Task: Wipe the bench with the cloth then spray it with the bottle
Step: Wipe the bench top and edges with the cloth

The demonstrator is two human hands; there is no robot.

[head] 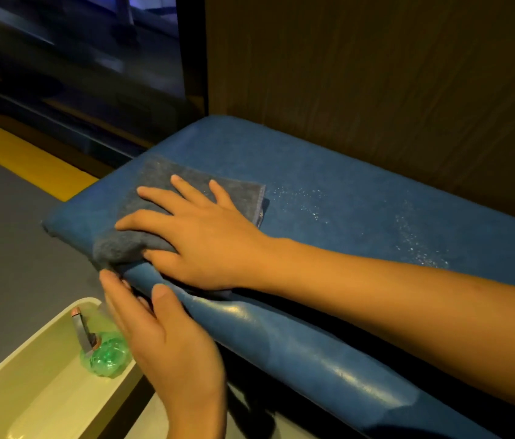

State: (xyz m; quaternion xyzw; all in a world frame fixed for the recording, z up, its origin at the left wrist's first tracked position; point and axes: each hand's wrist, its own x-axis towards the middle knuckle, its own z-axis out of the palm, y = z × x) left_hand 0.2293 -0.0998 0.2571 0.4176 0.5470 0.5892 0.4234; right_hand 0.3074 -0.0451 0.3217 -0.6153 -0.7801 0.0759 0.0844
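Note:
A blue padded bench (345, 198) runs from the middle to the right edge. A grey-blue folded cloth (161, 185) lies on its left end. My right hand (205, 236) presses flat on the cloth, fingers spread, pointing left. My left hand (161, 340) rests against the bench's front edge below the cloth's corner, fingers together, holding nothing. A green spray bottle (107, 353) with a grey trigger lies in a cream tray (28, 375) at the lower left. Fine droplets (414, 239) glisten on the bench to the right of the cloth.
A dark wood-grain wall (376, 74) stands directly behind the bench. Grey floor with a yellow strip (25, 156) lies to the left, and a dark glass panel (75, 58) rises behind it.

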